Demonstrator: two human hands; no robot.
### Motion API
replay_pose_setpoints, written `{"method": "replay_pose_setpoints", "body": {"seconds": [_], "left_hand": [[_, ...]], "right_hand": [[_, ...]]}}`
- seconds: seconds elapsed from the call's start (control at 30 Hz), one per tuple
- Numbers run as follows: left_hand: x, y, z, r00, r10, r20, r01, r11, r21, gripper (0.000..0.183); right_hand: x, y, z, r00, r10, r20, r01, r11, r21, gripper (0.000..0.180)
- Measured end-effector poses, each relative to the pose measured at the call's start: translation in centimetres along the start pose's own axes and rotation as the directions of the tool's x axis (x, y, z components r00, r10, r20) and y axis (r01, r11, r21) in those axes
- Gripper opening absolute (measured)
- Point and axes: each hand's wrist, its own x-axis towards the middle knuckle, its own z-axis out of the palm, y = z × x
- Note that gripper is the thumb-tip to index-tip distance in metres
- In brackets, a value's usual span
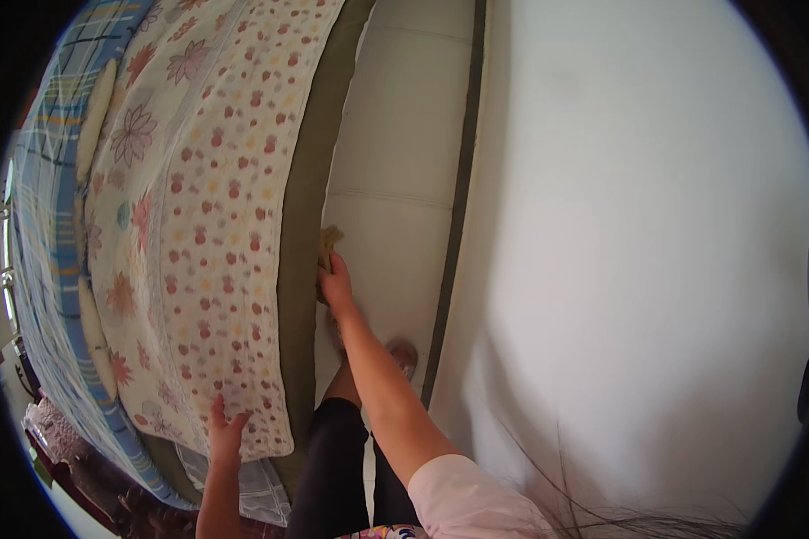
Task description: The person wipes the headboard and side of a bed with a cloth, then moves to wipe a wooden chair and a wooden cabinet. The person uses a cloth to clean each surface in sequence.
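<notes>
A bed with a cream quilt printed in small red and yellow motifs (236, 202) lies along the left. Beneath the quilt shows an olive-green sheet (300, 222) over the mattress side. My right hand (335, 281) grips a yellowish-green cloth (329, 242) against the bed's side, low over the floor. Near the quilt's bottom corner, my left hand (226, 431) is spread with its fingers apart, over or lightly on the quilt; whether it touches cannot be told. A blue plaid cloth (61, 222) edges the far side of the bed.
Pale floor tiles (398, 148) form a narrow strip between the bed and a white wall (647, 202) with a dark skirting strip (460, 202). My feet (403, 357) stand in that strip. A grey patterned cloth (263, 492) hangs at the bed's near corner.
</notes>
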Motion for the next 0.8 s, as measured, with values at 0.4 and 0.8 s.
{"method": "replay_pose_setpoints", "body": {"seconds": [0.4, 0.8], "left_hand": [[5.1, 17.0, 1.8, 0.935, -0.349, 0.069, 0.352, 0.875, -0.333, 0.076], [10.9, 31.8, 6.7, 0.941, -0.323, 0.097, 0.337, 0.879, -0.336, 0.073]], "right_hand": [[-4.7, -3.6, 2.1, 0.874, 0.476, -0.103, -0.482, 0.875, -0.048, 0.035], [23.9, -26.1, 2.9, 0.993, 0.116, 0.009, -0.116, 0.979, 0.166, 0.039]]}}
